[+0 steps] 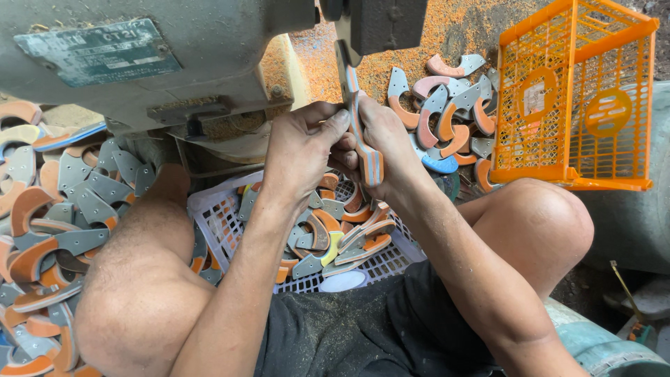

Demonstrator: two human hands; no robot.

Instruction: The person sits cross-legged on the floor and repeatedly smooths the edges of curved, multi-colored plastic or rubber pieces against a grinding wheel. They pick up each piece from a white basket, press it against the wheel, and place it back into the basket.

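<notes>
Gripping layered strip (368, 157) w/ both hands: left hand (301, 143), right hand (380, 132) | white basket (218, 209): curved pcs (328, 241) | orange crate (576, 91)

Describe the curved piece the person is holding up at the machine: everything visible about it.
The curved piece is a thin, layered strip seen edge-on, with orange and grey-blue layers, looking like rubber or foam. It stands nearly upright, its upper end against the machine's dark head. The left hand and right hand pinch it from both sides, above the white basket of similar pieces.

Bare arms, bare knees, dark grey shorts (363, 328)
</notes>
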